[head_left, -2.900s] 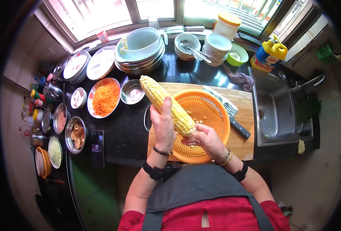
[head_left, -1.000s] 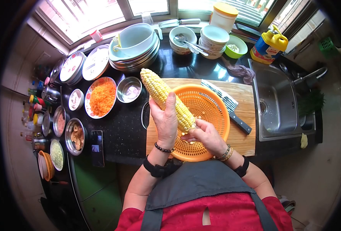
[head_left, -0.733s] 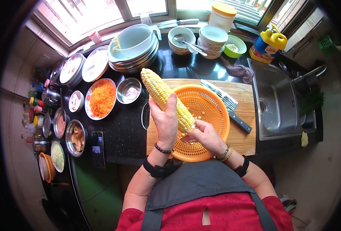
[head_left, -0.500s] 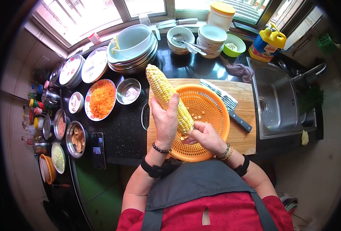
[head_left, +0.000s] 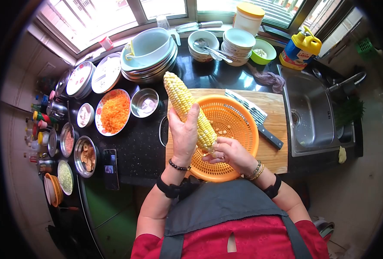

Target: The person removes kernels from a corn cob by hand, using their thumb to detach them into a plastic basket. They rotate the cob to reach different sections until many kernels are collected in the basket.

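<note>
A pale yellow corn cob (head_left: 180, 96) slants above an orange colander (head_left: 247, 125), its upper tip pointing away to the left. My left hand (head_left: 184, 134) is wrapped round the middle of the cob, thumb on top. At the cob's lower end my right hand (head_left: 231, 154) has its fingers closed against the kernels; whether loose kernels are between them is too small to tell. Several loose kernels lie in the colander. The colander rests on a wooden cutting board (head_left: 269, 159), with a knife (head_left: 260, 121) to its right.
A metal sink (head_left: 310, 112) is at the right, with a purple cloth (head_left: 269, 80) near it. Bowls (head_left: 239, 39) and stacked plates (head_left: 148, 73) stand at the back. Shredded carrot (head_left: 114, 111), a metal bowl (head_left: 144, 102) and a phone (head_left: 110, 169) are at the left.
Both hands and the cob have shifted very slightly to the left. The right fingers have changed position slightly at the cob's lower end.
</note>
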`<state>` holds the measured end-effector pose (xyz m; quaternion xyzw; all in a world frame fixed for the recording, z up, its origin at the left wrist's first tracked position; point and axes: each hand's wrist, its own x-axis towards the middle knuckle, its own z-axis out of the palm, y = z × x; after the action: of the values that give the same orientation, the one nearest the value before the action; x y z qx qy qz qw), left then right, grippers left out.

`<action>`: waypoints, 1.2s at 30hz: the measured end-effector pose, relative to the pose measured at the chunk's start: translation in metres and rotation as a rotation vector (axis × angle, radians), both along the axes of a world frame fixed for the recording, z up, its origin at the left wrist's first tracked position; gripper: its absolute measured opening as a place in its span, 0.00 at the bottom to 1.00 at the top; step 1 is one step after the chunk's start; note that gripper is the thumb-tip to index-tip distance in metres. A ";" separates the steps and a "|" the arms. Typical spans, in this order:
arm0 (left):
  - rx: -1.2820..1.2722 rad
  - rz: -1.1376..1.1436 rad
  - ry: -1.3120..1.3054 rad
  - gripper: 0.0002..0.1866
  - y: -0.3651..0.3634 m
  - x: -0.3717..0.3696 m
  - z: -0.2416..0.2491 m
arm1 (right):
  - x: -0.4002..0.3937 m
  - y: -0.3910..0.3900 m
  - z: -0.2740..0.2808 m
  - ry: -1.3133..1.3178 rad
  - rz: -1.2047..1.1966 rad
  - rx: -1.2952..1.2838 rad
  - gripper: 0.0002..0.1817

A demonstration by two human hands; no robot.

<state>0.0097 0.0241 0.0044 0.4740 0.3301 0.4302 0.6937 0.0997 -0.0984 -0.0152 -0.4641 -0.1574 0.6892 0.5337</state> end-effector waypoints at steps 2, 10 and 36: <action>0.025 0.015 0.017 0.20 0.000 0.001 -0.005 | 0.000 0.001 0.002 0.017 -0.015 -0.011 0.13; -0.001 0.040 -0.026 0.19 0.000 0.002 -0.003 | -0.003 -0.001 0.004 -0.038 -0.029 0.032 0.14; 0.005 0.023 -0.036 0.17 -0.001 -0.001 -0.008 | -0.003 0.000 0.005 -0.141 0.001 0.040 0.18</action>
<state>0.0089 0.0229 -0.0036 0.4641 0.3221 0.4476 0.6932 0.0968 -0.0985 -0.0107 -0.5008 -0.2085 0.6517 0.5301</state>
